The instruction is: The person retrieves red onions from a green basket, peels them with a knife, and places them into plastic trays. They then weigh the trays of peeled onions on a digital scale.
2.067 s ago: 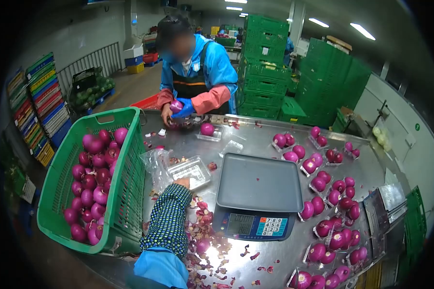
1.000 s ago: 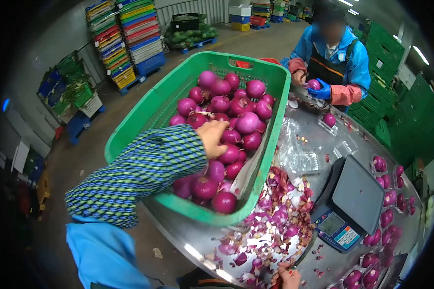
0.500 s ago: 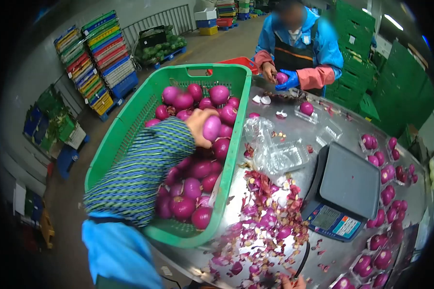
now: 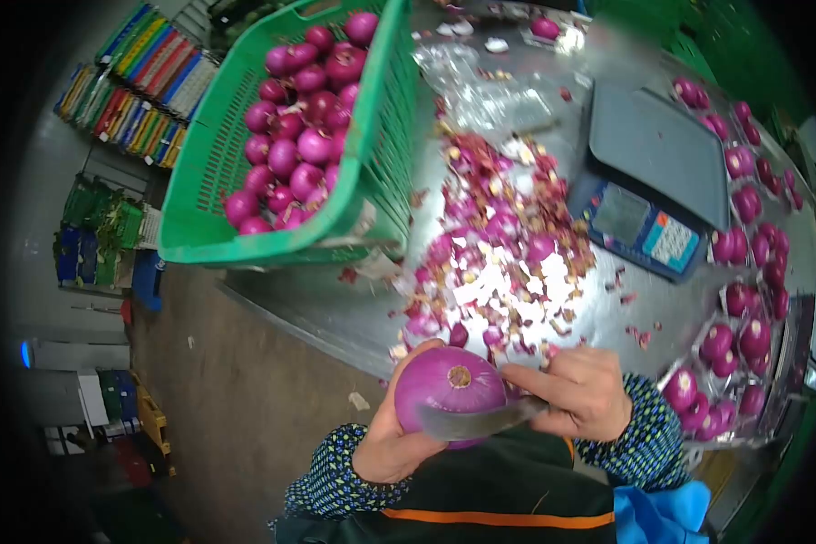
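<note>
A large purple onion (image 4: 444, 385) rests in my left hand (image 4: 392, 440), whose fingers wrap its left side, with the root end facing up. My right hand (image 4: 585, 394) grips a knife (image 4: 480, 421), its blade lying across the lower front of the onion and slightly blurred. The index finger of that hand reaches along toward the onion. Just beyond both hands, onion skins and trimmings (image 4: 508, 245) are heaped on the metal table (image 4: 308, 304). The knife handle is hidden inside my right hand.
A green crate (image 4: 372, 172) of purple onions stands at the left. A scale (image 4: 657, 163) sits right of the peelings, with clear plastic trays (image 4: 494, 100) behind them. Packed onions (image 4: 716, 340) line the right side. Stacked crates (image 4: 154, 63) stand far left.
My left hand has left the green crate and now holds an onion close to my body. My right hand has come fully into view with the knife. The view has tilted down; the co-worker is out of sight.
</note>
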Motion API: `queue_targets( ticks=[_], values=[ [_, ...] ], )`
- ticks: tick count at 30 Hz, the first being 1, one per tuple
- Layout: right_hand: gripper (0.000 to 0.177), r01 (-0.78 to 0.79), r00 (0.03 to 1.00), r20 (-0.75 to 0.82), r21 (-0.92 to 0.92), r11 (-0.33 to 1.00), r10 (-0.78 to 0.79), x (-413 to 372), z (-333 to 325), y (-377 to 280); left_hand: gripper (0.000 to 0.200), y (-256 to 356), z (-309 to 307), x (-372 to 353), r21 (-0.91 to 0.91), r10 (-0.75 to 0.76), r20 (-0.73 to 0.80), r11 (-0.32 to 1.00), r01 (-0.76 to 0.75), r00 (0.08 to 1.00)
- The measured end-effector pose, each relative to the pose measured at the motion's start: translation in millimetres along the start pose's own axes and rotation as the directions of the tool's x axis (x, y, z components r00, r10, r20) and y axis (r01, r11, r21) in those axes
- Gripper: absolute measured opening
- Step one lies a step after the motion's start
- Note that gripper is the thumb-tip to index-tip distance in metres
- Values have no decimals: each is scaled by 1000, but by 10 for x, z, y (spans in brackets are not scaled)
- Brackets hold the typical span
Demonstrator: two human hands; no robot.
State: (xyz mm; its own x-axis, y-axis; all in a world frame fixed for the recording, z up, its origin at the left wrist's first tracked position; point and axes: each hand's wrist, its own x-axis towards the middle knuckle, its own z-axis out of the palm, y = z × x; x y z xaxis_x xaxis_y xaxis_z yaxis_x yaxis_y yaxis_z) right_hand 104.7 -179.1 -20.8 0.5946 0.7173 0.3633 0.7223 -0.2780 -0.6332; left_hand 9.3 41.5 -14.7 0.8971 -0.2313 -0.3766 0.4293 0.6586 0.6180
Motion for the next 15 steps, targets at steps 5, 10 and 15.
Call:
queue_targets(
  ticks=[5, 10, 15],
  values=[
    [55, 31, 989, 149, -58, 998, -22, -122, -174, -83, 99, -191, 89, -130, 382, 45, 72, 922, -69, 996],
    [49, -234, 972, -23, 41, 971, 235, -529, -185, 300, 103, -157, 87, -228, 578, 81, 232, 790, -204, 969],
    [48, -475, 806, 457, 879, -51, 377, -283, 13, -182, 113, -30, 254, 10, 816, 262, 491, 196, -544, 831]
  ],
)
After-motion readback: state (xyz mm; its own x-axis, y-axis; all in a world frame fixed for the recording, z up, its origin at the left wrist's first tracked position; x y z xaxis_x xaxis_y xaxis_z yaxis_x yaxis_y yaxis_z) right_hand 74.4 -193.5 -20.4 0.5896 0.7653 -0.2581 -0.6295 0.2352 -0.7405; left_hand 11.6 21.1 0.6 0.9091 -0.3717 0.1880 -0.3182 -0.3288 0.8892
